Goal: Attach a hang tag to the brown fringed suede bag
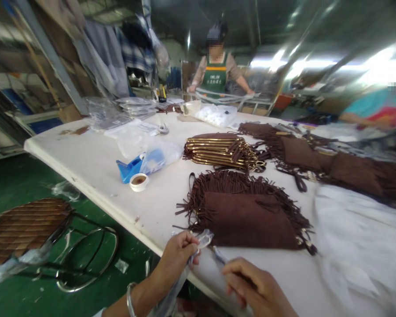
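My left hand (178, 255) is closed at the near table edge, pinching the top of a clear plastic bag (201, 242) that hangs down past the wrist. My right hand (254, 286) is curled beside it, fingers closed on the same thin plastic. Just beyond both hands lies a brown suede fringed bag (247, 215), flat on the white table (95, 163). Behind it stands a stack of the same brown bags with gold trim (221, 149).
More brown fringed bags (317, 158) spread to the right, with white plastic sheets (359, 246) near me. A blue holder (132, 169), a tape roll (139, 181) and clear bags sit left. A stool (26, 224) stands on the green floor. A person in a green apron (217, 75) works at the far end.
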Motion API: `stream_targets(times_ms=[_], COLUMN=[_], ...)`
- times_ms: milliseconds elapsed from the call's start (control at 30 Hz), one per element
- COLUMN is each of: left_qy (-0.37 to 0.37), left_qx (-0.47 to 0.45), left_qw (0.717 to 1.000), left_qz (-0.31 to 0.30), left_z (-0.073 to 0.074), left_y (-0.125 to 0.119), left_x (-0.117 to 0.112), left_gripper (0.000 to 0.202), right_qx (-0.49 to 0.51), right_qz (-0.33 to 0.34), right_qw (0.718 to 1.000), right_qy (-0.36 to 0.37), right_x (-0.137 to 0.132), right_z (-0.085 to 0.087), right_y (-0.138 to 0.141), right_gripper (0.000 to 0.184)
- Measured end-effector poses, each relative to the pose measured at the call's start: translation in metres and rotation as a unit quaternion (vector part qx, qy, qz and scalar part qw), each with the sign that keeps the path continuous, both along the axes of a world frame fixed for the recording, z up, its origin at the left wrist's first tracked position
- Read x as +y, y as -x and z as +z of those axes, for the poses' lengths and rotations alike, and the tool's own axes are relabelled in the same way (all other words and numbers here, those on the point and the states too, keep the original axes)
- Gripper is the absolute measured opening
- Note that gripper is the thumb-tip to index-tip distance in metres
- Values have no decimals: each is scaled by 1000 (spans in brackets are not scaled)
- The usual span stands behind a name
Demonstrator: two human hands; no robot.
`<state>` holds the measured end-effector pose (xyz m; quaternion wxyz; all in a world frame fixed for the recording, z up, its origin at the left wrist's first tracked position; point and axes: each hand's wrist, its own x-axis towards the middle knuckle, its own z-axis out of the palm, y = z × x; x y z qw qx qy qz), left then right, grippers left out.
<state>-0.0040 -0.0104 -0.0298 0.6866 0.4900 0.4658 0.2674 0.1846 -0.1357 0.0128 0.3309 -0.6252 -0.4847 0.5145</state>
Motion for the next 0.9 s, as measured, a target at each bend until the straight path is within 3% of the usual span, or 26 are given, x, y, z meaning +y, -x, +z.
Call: stream_targets(times_ms=[100,200,367,533,733,900], left_qy=[-9,-14,-34,-69,-94,-108], left_qx=[-38,-57,-80,-57,-34,-49], left_qw=[999,998,996,996,995,992], left_qz=[-20,-17,-3,-8,-13,-36], left_z=[-3,-9,-16,-14,-18,-10], left_y=[0,-2,-5,-4,-2,3], left_x=[0,0,-4,-11,-13,-11], left_gripper=[19,18,2,23,26,25], right_qx=[-3,-29,-97,-164,-181,-183], right_qz=[23,28,18,36,77,73], right_qw=[998,995,993,985,980,980], right_qy=[-65,-87,-71,-45,-33,-27], right_x=[56,80,79,87,94,96], right_z=[0,-9,-15,-13,-10,-11], right_y=[31,45,46,43,41,41], right_gripper=[23,21,26,29,29,32])
